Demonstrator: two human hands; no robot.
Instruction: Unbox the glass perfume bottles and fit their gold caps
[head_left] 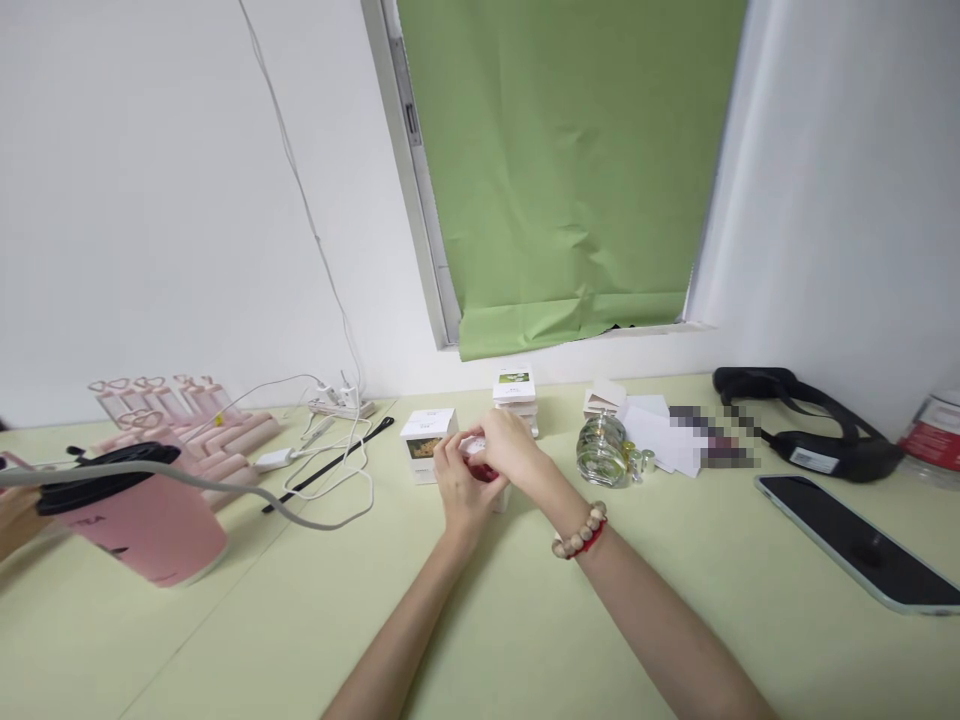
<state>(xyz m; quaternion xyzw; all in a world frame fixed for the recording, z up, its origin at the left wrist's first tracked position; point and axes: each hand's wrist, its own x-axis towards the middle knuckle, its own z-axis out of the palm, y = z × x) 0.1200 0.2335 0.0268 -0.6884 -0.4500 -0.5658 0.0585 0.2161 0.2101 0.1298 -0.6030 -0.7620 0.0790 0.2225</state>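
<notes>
At the middle of the table my left hand [463, 495] is closed around a small white box [501, 499], which my hands mostly cover. My right hand [514, 448] bends over its top with the fingers pinched together; a white edge shows between the hands, but the fingertips are hidden. Just left of them stands a white box with a flower picture [422, 448]. Behind them is a stack of white boxes [514, 388]. To the right sit a pile of clear glass jars [602, 452] and several small green-gold bottles [640, 462].
White paper sheets [664, 432] lie beyond the jars. A black headset strap [817, 430] and a phone [859, 540] are at right. On the left are a pink cup [150, 525], pink tubes [244, 440], a power strip [341, 408] and cables. Another person's hand [19, 515] shows at the left edge.
</notes>
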